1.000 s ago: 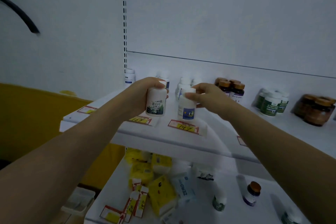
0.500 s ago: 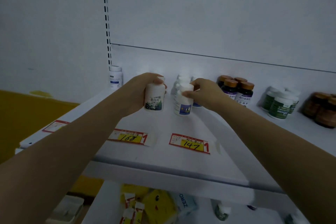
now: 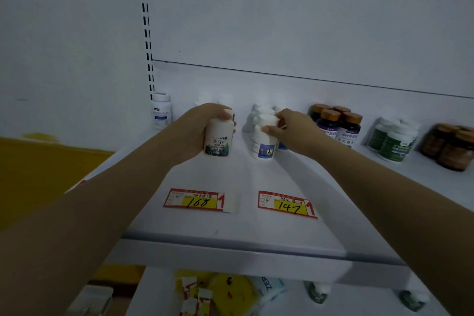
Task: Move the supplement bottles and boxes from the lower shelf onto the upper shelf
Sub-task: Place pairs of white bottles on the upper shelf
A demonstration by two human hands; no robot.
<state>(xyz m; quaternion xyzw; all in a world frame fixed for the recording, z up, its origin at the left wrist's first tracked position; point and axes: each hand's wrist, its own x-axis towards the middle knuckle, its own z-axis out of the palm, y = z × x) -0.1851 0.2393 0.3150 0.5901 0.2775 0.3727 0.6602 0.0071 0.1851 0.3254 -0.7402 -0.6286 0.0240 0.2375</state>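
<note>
Right now your left hand is wrapped around a white bottle with a green-and-dark label, fingers curled over its cap, holding it upright at the upper shelf; whether its base touches the shelf, you cannot tell. Your right hand pinches the cap and shoulder of a white bottle with a blue label, which stands on the shelf just beside the left one, with more white bottles close behind it. Past your right hand stand dark bottles with brown caps, then green-labelled white bottles and brown jars further right. Beyond your left hand, a lone white bottle stands at the back wall. Nearer you than both hands lie two price tags, 168 and 147. Below your forearms, the lower shelf shows yellow boxes and small bottles.
</note>
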